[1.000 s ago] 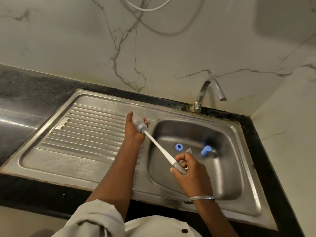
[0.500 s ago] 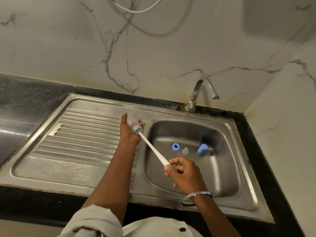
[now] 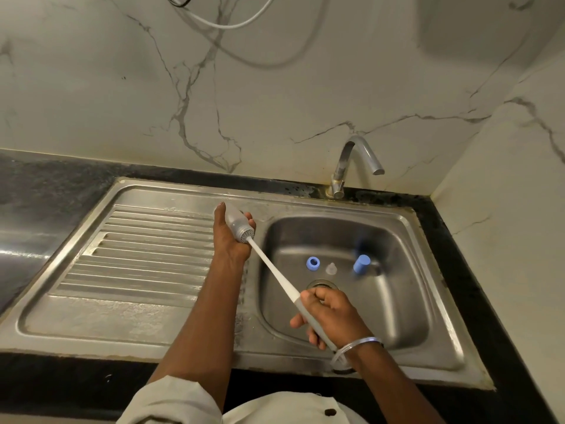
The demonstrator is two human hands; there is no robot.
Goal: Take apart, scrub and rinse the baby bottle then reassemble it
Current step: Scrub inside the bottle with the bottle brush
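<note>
My left hand [image 3: 228, 240] grips the clear baby bottle body [image 3: 234, 220] over the left rim of the sink basin, its mouth pointing toward me. The grey head of the bottle brush [image 3: 276, 273] sits in the bottle's mouth, and the white shaft runs down to my right hand [image 3: 331, 318], which holds the grey handle. On the basin floor lie a blue screw ring [image 3: 313, 263], a clear teat [image 3: 331, 268] and a blue cap [image 3: 361, 264].
The steel sink [image 3: 406, 304] has a drain [image 3: 322, 284] just behind my right hand and a ribbed drainboard [image 3: 146, 258] to the left. A chrome tap [image 3: 351, 162] stands at the back with no water running. Dark counter surrounds the sink, with marble walls behind and to the right.
My right hand has drawn back toward me along the brush handle, so more of the white shaft shows. The bottle stays in my left hand at about the same place.
</note>
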